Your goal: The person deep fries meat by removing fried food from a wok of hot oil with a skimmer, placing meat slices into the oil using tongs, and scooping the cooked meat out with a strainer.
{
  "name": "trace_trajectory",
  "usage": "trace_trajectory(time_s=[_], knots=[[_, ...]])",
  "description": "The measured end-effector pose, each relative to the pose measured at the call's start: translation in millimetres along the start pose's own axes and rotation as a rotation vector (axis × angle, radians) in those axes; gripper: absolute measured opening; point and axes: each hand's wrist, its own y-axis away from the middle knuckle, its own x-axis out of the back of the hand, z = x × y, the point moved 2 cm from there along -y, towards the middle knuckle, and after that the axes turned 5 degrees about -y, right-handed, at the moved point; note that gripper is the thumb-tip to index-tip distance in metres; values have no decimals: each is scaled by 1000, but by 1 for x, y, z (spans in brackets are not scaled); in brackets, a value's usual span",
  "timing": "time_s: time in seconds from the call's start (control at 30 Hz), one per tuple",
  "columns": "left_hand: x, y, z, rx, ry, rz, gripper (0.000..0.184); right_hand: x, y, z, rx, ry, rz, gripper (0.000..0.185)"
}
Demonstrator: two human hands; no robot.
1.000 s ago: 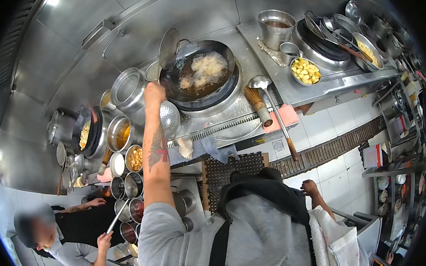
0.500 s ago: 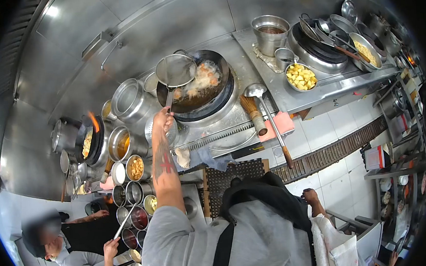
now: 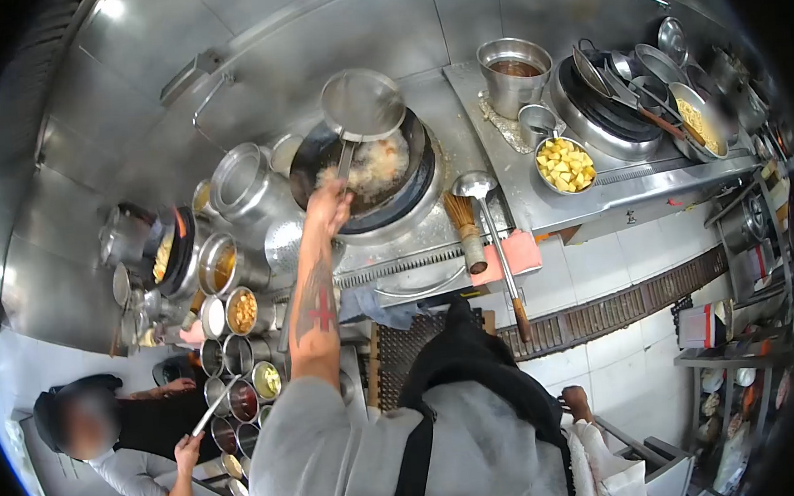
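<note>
My left hand (image 3: 329, 208) is closed around the handle of a round mesh strainer (image 3: 363, 105). The strainer is held over the far rim of a dark wok (image 3: 307, 165) on the stove. Pieces of food (image 3: 376, 166) bubble in the oil below, partly blurred. Down at my right side, my right hand (image 3: 577, 401) is closed with its fingers curled, and nothing shows in it. A long-handled ladle (image 3: 496, 233) and a bamboo brush (image 3: 465, 230) rest at the counter edge, right of the wok.
Left of the wok stand metal pots (image 3: 238, 180), a perforated pan (image 3: 297, 245) and several small containers (image 3: 243, 398). A co-worker (image 3: 150, 445) holds a long utensil there. A flame rises by another wok (image 3: 179, 252). To the right are a pot of brown liquid (image 3: 515, 68) and a bowl of yellow chunks (image 3: 565, 165).
My left hand has lifted the strainer away from me and to the right, uncovering more of the wok's near side. My right hand stays low at my side. The view has shifted slightly.
</note>
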Motion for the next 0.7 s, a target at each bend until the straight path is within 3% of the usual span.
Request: trace_trajectory(time_s=[0.1, 0.17, 0.3, 0.37, 0.4, 0.47, 0.53, 0.6, 0.63, 0.67, 0.7], knots=[[-51, -53, 10, -144, -187, 50, 20, -15, 31, -43, 152, -102, 58, 19], [-92, -87, 18, -670, -988, 257, 21, -36, 41, -72, 303, 79, 32, 23], [-172, -135, 15, -664, -1169, 327, 21, -44, 53, -93, 365, 293, 13, 32], [-183, -168, 12, -494, -1468, 36, 23, -37, 35, -87, 319, 285, -18, 31], [-183, -158, 14, -491, -1474, 39, 23, -31, 20, -82, 288, 266, -43, 31], [-174, -102, 35, -680, -1254, 197, 22, -25, -11, -74, 231, 200, -142, 30], [-148, -46, 38, -752, -1205, 293, 24, -31, 13, -91, 69, -96, 45, 30], [-115, 4, 22, -766, -1134, 423, 26, -16, -5, -69, 330, 293, -213, 31], [-98, 28, 15, -759, -1157, 454, 27, -26, 9, -76, 80, 0, -16, 30], [-83, 47, 6, -719, -1166, 471, 27, -26, 16, -74, 141, 233, -99, 29], [-67, 65, -2, -700, -1165, 506, 27, -20, -9, -57, 78, 224, -150, 27]])
